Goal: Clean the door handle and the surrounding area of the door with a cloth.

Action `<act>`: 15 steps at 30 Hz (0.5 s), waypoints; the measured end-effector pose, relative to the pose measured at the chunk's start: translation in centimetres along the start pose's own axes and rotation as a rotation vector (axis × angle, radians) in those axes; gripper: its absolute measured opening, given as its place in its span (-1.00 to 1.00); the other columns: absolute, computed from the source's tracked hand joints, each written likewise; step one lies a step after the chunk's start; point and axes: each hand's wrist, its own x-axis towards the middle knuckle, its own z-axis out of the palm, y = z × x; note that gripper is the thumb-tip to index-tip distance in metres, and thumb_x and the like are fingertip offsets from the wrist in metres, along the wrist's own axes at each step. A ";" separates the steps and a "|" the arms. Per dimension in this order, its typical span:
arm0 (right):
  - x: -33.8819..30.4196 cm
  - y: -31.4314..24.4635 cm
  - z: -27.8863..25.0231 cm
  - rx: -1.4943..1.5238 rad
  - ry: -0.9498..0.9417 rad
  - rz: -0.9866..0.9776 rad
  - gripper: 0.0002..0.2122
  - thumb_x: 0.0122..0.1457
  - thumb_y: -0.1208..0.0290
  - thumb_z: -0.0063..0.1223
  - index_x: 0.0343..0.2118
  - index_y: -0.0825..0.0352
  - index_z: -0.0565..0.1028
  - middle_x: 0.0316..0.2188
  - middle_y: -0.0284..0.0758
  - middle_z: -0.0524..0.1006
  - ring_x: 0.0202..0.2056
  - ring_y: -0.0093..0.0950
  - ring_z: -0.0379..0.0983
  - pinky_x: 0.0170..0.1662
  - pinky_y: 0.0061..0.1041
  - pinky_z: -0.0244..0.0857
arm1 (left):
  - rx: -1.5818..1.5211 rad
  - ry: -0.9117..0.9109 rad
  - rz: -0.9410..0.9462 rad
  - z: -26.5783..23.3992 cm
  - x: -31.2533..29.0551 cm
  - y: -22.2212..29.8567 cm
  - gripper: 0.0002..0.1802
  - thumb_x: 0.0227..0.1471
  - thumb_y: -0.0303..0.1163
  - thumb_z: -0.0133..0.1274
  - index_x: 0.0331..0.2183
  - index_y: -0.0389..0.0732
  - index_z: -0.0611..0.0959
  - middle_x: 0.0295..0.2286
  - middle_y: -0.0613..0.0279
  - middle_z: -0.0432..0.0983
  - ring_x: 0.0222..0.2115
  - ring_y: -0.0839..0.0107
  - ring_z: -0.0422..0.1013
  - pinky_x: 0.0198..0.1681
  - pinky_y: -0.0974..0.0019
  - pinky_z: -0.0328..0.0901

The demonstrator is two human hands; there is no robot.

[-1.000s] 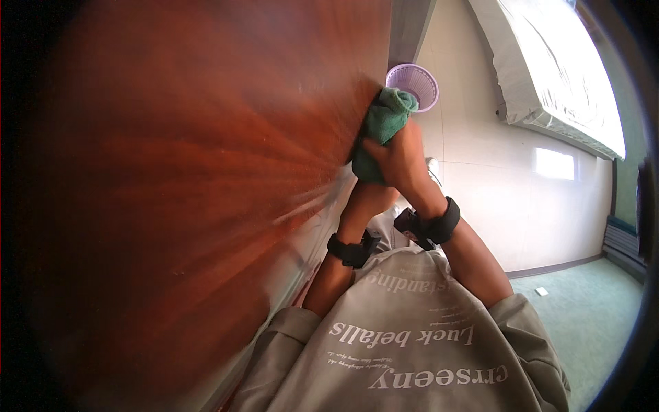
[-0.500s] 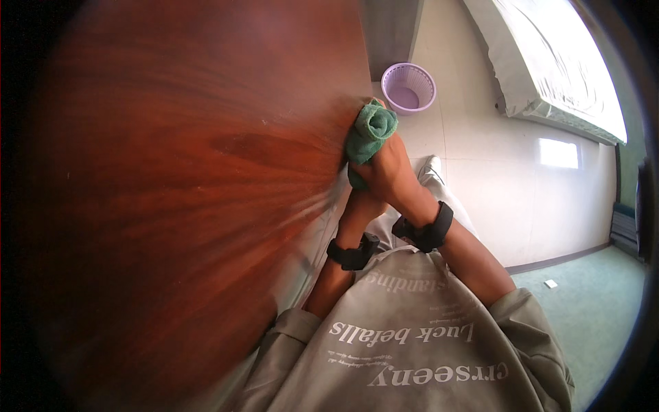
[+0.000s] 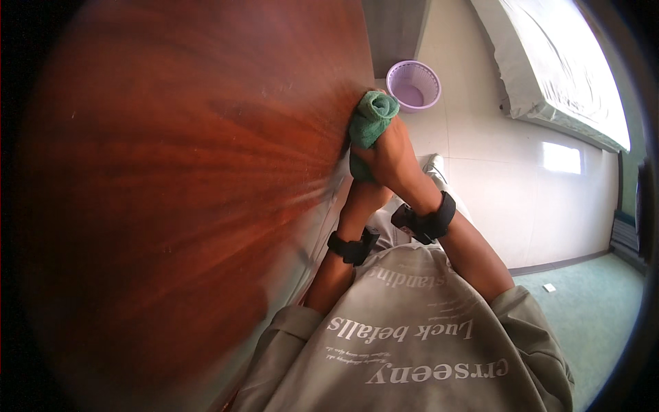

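A bunched green towel [image 3: 371, 122] is pressed against the edge of a reddish-brown wooden tabletop [image 3: 185, 178]. Around its middle, my right hand [image 3: 388, 156] is closed, leaving a rolled end out at the top and another fold below. My left hand [image 3: 369, 191] is tucked under the right one, close to the lower fold. Its fingers are hidden, so its grip cannot be made out. Black bands circle both wrists.
A lilac plastic basket [image 3: 413, 86] stands on the pale floor just beyond my hands, beside a grey panel [image 3: 398, 34]. At the far right is a block under a white cover [image 3: 549, 62]. A small white square [image 3: 548, 288] lies on the green floor.
The view has shifted a little, so the basket appears slightly farther right. Both hands and the towel keep nearly the same place at the table edge, with the right hand's grip unchanged.
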 end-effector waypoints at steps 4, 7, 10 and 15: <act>1.1 0.7 -0.9 0.108 -0.055 -0.014 -0.45 -0.25 0.58 0.16 -0.09 0.38 0.26 -0.11 0.01 0.30 -0.08 0.05 0.20 -0.03 -0.21 0.16 | 0.107 0.007 0.030 -0.1 0.1 -1.0 -0.44 0.03 -0.49 -0.13 0.08 -0.31 0.15 0.05 -0.09 0.11 0.11 0.18 0.03 0.11 0.24 -0.03; 1.6 0.1 -0.7 0.251 -0.163 0.271 -0.44 -0.26 0.58 0.17 -0.08 0.40 0.25 -0.08 0.04 0.27 -0.04 0.06 0.18 0.03 -0.20 0.12 | 0.320 -0.116 0.142 -0.7 0.1 -1.4 -0.41 0.04 -0.49 -0.13 0.10 -0.32 0.11 0.08 -0.07 0.06 0.13 0.22 -0.02 0.13 0.28 -0.06; 0.4 0.4 -0.1 0.018 0.017 0.006 -0.47 -0.24 0.55 0.18 -0.12 0.41 0.27 -0.09 0.05 0.27 -0.05 0.06 0.18 0.03 -0.23 0.12 | -0.064 -0.039 -0.030 -0.1 0.9 0.8 -0.41 0.05 -0.48 -0.13 0.10 -0.31 0.11 0.07 -0.05 0.06 0.12 0.23 -0.01 0.12 0.28 -0.05; 1.2 0.4 -1.0 0.160 -0.007 0.085 -0.52 -0.21 0.56 0.14 -0.14 0.39 0.30 -0.14 0.00 0.33 -0.08 0.04 0.22 0.00 -0.23 0.15 | -0.048 0.031 0.007 0.8 0.6 -2.0 -0.44 0.04 -0.48 -0.12 0.08 -0.32 0.16 0.04 -0.05 0.14 0.09 0.24 0.06 0.11 0.28 -0.02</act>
